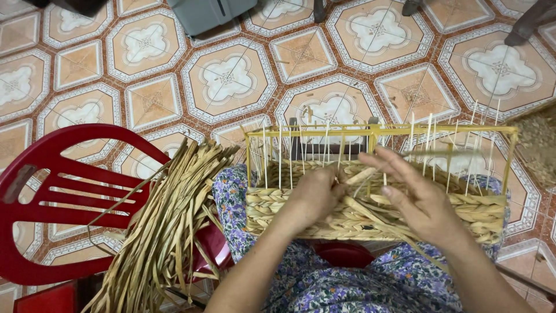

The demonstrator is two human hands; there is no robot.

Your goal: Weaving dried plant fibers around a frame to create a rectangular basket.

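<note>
Hands down on a half-woven basket [370,214], resting across a lap in purple floral cloth [324,284]. Left hand [313,194] curled tight against the near wall of braided straw, fingers folded in on a flat straw strand [362,174] just where it meets the weave. Right hand [414,194] spread half open over the middle of the basket, fingers splayed, fingertips [376,157] pointing toward that same strand; whether actually pinching it, cannot tell. Thin pale upright sticks [428,145] all round the basket, rising past the weave inside a yellow rectangular frame [376,130]. Braided rows already stacked partway up the walls, top part of the uprights bare. Off to the left, a thick bundle of loose dried straw strips [168,226] draped over the seat of a red plastic chair [63,203], just beside the basket's left corner. Underneath everything, orange and white patterned floor tiles [226,75]. Up top, a grey box-like object [208,11], mostly cut off by the edge.
</note>
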